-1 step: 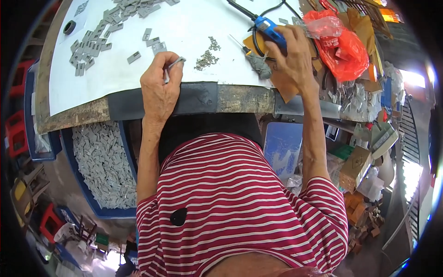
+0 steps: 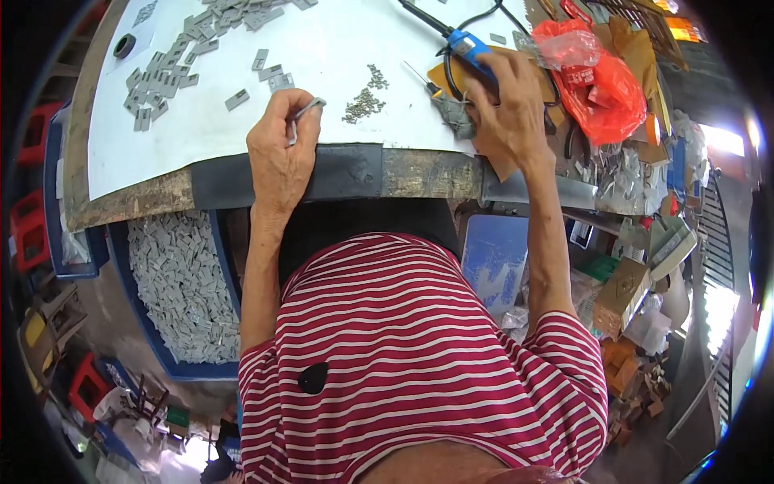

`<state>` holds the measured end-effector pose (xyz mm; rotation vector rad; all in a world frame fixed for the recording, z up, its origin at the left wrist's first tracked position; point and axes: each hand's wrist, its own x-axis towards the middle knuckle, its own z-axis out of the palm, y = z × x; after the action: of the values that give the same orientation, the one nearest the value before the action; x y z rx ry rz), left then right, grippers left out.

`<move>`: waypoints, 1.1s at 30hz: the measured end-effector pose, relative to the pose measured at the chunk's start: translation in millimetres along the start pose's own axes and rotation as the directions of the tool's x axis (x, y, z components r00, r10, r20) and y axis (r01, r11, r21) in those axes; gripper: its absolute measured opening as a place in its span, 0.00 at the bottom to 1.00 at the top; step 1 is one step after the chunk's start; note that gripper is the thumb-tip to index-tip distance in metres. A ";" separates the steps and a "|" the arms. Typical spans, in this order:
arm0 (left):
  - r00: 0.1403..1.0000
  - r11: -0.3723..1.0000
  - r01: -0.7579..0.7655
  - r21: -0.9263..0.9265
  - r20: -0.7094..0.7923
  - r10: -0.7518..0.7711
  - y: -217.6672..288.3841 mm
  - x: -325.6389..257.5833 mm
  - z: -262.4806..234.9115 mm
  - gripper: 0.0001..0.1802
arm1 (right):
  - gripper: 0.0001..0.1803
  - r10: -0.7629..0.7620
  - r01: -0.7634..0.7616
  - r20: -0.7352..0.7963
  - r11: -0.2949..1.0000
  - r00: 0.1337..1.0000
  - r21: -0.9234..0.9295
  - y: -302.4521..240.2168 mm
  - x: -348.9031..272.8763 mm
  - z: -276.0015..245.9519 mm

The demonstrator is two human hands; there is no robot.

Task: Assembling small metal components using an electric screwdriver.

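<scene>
My left hand (image 2: 282,149) is closed above the near edge of the white-covered table, pinching a small grey plastic piece (image 2: 310,107) between thumb and fingers. Most of that piece is hidden by the fingers. At the right, my right hand (image 2: 512,105) has its fingers apart at the lower end of a blue, cylindrical corded power tool (image 2: 470,52). The fingertips overlap the tool; I cannot tell whether they touch it. Between the hands lies a pile of tiny brass-coloured screws (image 2: 367,101). A thin-shafted screwdriver (image 2: 423,79) rests beside a grey cloth-like bundle (image 2: 454,117).
Several grey plastic pieces (image 2: 165,81) are scattered at the table's left, near a black ring (image 2: 123,46). A red plastic bag (image 2: 605,97) lies at the right. Below the table edge stands a blue bin (image 2: 173,367) full of grey pieces. Boxes (image 2: 621,294) are stacked lower right.
My right hand has slid slightly down along the blue tool, uncovering more of it. My left hand keeps its pinch on the grey piece.
</scene>
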<state>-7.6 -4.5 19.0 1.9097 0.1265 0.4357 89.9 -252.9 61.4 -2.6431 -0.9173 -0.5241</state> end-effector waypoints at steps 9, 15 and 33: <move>0.949 0.798 0.315 -0.514 0.186 -0.255 13.5 -2.8 -2.1 0.08 | 0.14 -0.011 0.026 0.212 0.997 0.977 -0.068 -35.6 -19.1 10.8; 0.948 0.736 0.314 -0.600 0.157 -0.276 8.0 -4.4 -6.7 0.09 | 0.12 -0.018 0.026 0.118 0.997 0.993 -0.074 -41.9 -25.2 22.7; 0.943 0.752 0.286 -0.595 0.034 -0.331 12.2 -5.1 -7.2 0.10 | 0.11 0.154 -0.395 0.405 0.675 0.901 0.624 -119.1 -7.0 10.9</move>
<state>-16.3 -4.3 31.3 1.2175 0.3138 0.2728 11.3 -162.6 67.1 -2.1009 -0.5904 0.3109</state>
